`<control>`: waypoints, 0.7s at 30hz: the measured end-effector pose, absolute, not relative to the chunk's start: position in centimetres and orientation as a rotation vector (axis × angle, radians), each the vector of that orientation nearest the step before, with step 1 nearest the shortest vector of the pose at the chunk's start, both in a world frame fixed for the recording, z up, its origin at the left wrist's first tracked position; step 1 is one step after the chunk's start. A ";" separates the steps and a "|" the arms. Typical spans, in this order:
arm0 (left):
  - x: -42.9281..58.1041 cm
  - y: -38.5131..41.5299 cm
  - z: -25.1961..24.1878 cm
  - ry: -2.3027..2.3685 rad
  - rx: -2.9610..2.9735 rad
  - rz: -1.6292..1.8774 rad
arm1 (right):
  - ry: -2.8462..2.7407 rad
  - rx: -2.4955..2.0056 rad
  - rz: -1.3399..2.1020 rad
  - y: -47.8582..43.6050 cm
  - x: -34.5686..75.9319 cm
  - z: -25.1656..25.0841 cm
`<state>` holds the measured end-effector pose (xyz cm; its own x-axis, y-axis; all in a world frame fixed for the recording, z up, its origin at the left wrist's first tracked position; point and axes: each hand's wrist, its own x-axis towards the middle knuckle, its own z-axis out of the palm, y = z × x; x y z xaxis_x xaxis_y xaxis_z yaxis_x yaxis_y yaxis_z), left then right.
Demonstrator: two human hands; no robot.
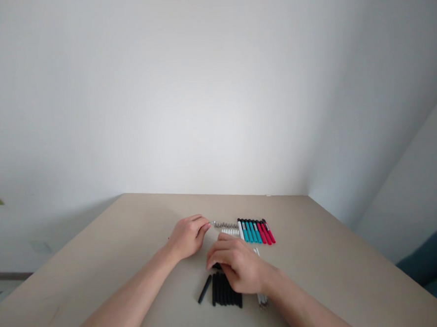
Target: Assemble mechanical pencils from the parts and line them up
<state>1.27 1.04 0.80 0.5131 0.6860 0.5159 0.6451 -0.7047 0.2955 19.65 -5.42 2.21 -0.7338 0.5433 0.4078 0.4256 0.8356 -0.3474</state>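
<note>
My left hand [191, 235] has thumb and forefinger pinched together at the left end of a row of small metal springs [226, 225]. A tiny greyish tip shows at those fingers; I cannot make out what it belongs to. Nearer to me, my right hand [236, 262] is curled over small black parts [216, 266], which it partly covers; what its fingers grip, if anything, is hidden. Below it lie several black pen barrels [222, 289] side by side, with one black barrel [204, 289] slanted apart on the left. Short white pieces [230, 231] show behind the right hand.
Behind my right hand is a row of pen barrels: one white [241, 230], several teal [250, 231] and several red [266, 232], with black ends. Thin pen refills [263, 300] lie partly under my right wrist. The beige table [140, 222] meets a white wall [214, 94].
</note>
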 end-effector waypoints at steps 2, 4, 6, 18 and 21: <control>1.3 1.0 0.9 1.182 2.669 0.956 | -2.528 -0.710 0.334 -5.5 19.7 2.1; 1.4 1.1 1.0 1.190 2.665 0.955 | -2.565 -0.674 0.366 -5.5 19.5 2.0; 1.5 1.1 1.0 1.202 2.662 0.949 | -2.604 -0.628 0.403 -5.6 19.3 1.7; 1.4 1.2 1.0 1.213 2.678 0.930 | -2.624 -0.576 0.426 -5.2 19.1 1.1; 1.3 1.2 1.0 1.203 2.676 0.941 | -2.552 -0.605 0.387 -5.0 19.2 1.1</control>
<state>1.32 1.18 1.05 0.5092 0.6957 0.5067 0.6589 -0.6938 0.2905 19.20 -5.00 1.08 -0.7842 0.4820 0.3907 0.3445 0.8620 -0.3719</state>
